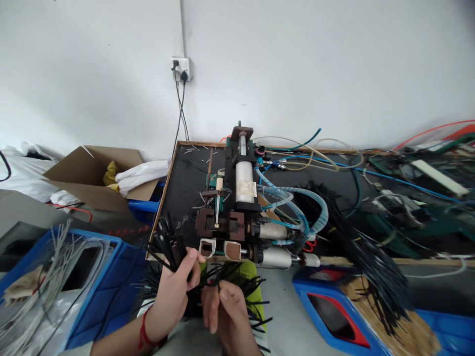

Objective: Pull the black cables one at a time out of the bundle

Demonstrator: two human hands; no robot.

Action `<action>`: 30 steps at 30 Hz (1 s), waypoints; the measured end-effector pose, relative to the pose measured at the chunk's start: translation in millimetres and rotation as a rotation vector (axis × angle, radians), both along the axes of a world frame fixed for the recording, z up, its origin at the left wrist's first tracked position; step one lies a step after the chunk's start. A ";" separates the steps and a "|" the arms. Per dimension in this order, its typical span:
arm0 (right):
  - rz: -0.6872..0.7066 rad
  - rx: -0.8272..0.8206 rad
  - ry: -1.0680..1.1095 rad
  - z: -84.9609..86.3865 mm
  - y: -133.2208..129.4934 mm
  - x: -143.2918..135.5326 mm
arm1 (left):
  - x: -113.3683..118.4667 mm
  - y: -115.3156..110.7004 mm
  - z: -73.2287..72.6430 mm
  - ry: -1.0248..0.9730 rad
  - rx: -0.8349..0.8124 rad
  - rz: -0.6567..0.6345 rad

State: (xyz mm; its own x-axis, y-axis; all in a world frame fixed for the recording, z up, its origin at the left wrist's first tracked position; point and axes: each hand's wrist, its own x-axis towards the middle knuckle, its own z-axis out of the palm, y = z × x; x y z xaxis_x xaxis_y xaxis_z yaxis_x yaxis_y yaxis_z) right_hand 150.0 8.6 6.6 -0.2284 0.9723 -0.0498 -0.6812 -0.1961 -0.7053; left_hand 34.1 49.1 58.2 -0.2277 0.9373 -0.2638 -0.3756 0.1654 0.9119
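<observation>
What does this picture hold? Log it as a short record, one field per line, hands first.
Left hand: closed around a bundle of black cables; red cord at the wrist
Right hand: thumb and fingers near more black cables; grip unclear
Bench: black top, wooden edging
Machine: on the bench, with white cylinders and bluish tubes
Left side: blue crate with pale wires; open cardboard box
Right side: large black cable bundle hanging over the bench's front edge
</observation>
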 end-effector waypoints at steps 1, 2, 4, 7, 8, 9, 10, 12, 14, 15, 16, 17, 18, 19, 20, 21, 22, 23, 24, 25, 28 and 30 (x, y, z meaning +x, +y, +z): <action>-0.019 -0.068 0.100 1.5 0.6 -2.8 | -0.5 0.2 0.3 0.005 0.013 -0.003; -0.032 -0.125 0.178 2.8 1.8 -4.9 | -1.0 0.5 0.5 -0.001 0.021 -0.004; -0.050 -0.214 0.288 4.0 5.0 -7.2 | -2.0 1.0 0.0 -0.023 0.026 -0.006; -0.054 -0.322 0.374 1.5 9.5 -7.8 | -3.5 0.3 -3.6 -0.036 0.026 -0.028; -0.050 -0.344 0.389 0.0 10.6 -7.8 | -3.9 -0.2 -5.3 -0.034 0.028 -0.034; -0.043 -0.362 0.400 -1.6 11.5 -8.0 | -4.3 -0.7 -7.0 -0.032 0.033 -0.037; -0.037 -0.371 0.410 -3.0 12.2 -8.3 | -4.6 -1.2 -8.7 -0.033 0.037 -0.038; -0.028 -0.378 0.418 -5.4 13.4 -9.0 | -4.9 -1.7 -11.6 -0.043 0.039 -0.041; -0.020 -0.380 0.415 -6.7 14.5 -9.7 | -4.8 -1.6 -13.8 -0.060 0.033 -0.040; -0.018 -0.382 0.410 -7.0 15.0 -9.9 | -4.6 -1.5 -14.7 -0.068 0.028 -0.041; -0.015 -0.384 0.407 -7.1 15.6 -10.0 | -4.4 -1.3 -15.4 -0.076 0.024 -0.041; -0.013 -0.386 0.407 -7.1 16.2 -10.1 | -4.1 -1.1 -16.0 -0.084 0.020 -0.043; -0.011 -0.389 0.410 -7.1 16.7 -10.1 | -3.9 -1.0 -16.4 -0.093 0.017 -0.043; -0.009 -0.391 0.414 -6.9 17.2 -10.2 | -3.7 -0.8 -16.7 -0.099 0.014 -0.044; -0.007 -0.391 0.418 -6.7 17.6 -10.4 | -3.6 -0.7 -16.7 -0.103 0.012 -0.043; -0.005 -0.391 0.420 -6.5 17.9 -10.7 | -3.6 -0.6 -16.5 -0.106 0.010 -0.040; -0.004 -0.389 0.418 -6.3 18.1 -11.0 | -3.6 -0.4 -16.1 -0.110 0.008 -0.041; -0.004 -0.389 0.414 -6.1 18.2 -11.4 | -3.8 -0.2 -15.4 -0.117 0.005 -0.046; -0.004 -0.391 0.410 -5.9 18.2 -11.7 | -3.9 0.0 -14.6 -0.128 0.003 -0.053; -0.005 -0.394 0.406 -5.8 18.3 -12.0 | -4.1 0.2 -13.8 -0.144 0.004 -0.064; -0.004 -0.412 0.399 -5.7 18.4 -12.1 | -4.8 0.6 -12.9 -0.213 0.026 -0.081; -0.007 -0.420 0.392 -5.7 18.5 -11.8 | -5.4 0.4 -14.2 -0.272 0.053 -0.065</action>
State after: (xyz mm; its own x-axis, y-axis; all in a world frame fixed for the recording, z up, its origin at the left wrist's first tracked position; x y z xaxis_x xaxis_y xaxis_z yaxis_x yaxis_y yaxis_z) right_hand 138.2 27.1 0.9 -0.3016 0.8891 -0.3444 -0.8784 -0.3995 -0.2622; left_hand 28.7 49.5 44.0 -0.0939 0.9618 -0.2573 -0.5981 0.1521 0.7869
